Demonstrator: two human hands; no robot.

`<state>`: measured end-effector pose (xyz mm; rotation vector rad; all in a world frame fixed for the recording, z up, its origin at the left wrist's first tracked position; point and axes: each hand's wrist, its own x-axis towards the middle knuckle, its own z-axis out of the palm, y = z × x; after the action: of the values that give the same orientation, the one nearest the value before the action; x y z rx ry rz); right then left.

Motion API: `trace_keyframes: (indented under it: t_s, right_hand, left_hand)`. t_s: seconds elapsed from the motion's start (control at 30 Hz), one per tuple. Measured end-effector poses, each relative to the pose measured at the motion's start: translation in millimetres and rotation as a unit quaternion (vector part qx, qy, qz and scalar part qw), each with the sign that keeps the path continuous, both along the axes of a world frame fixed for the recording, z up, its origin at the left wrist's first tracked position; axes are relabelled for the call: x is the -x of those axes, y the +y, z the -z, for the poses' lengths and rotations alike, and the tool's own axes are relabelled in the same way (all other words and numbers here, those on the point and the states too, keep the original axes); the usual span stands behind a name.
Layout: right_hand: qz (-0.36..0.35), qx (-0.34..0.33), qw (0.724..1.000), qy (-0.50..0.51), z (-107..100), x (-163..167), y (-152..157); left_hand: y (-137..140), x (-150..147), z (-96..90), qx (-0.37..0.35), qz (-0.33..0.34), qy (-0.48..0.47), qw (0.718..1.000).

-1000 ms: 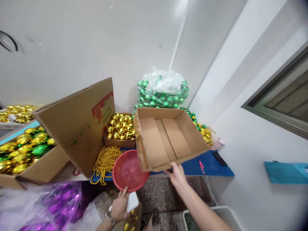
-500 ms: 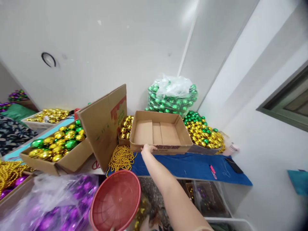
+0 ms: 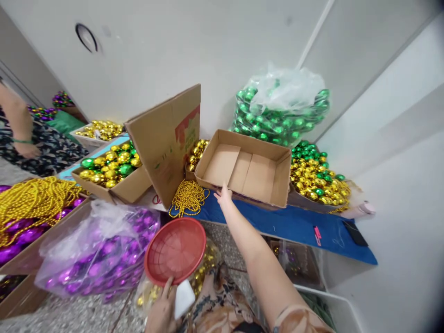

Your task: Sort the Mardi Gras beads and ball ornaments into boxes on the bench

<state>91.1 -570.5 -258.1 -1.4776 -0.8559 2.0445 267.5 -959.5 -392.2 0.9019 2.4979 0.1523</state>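
My right hand (image 3: 225, 194) is closed over the front wall of a shallow cardboard box (image 3: 243, 196), which is tilted toward me with nothing inside. Low in the view, my left hand (image 3: 164, 300) grips the rim of a red plastic basket (image 3: 175, 252), whose inside looks bare. A flat white object (image 3: 184, 298) shows beside that hand; whether the hand touches it I cannot tell. Gold bead strings (image 3: 189, 199) lie on the blue cloth (image 3: 263, 222) left of my right hand.
A cardboard flap (image 3: 169, 148) stands upright left of the box. Green balls fill a clear bag (image 3: 277, 115) behind; gold and green balls (image 3: 315, 180) are heaped at right. A purple-ball bag (image 3: 104, 254) sits at lower left. Another person's arm (image 3: 21, 120) shows at far left.
The view has tipped downward, so my left hand on the red basket now shows, as does another person's arm. The cardboard box has turned and its right end now sits lower.
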Motion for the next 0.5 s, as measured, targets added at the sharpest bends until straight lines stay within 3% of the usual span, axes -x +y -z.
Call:
trace_keyframes:
  t_s: [0.1, 0.23, 0.5]
  right_hand:
    - [0.0, 0.038, 0.999, 0.009, 8.0, -7.9, 5.7]
    - [0.054, 0.065, 0.996, 0.013, 14.7, -9.3, 15.3]
    - [0.151, 0.056, 0.984, 0.069, 1.8, -35.1, 21.4]
  left_hand:
    - [9.0, 1.7, -10.3, -0.015, 0.01, 0.001, 1.0]
    - [21.2, 8.0, -23.1, -0.005, 0.031, 0.002, 1.0]
    - [8.1, 16.6, -12.3, -0.032, 0.068, 0.008, 0.997]
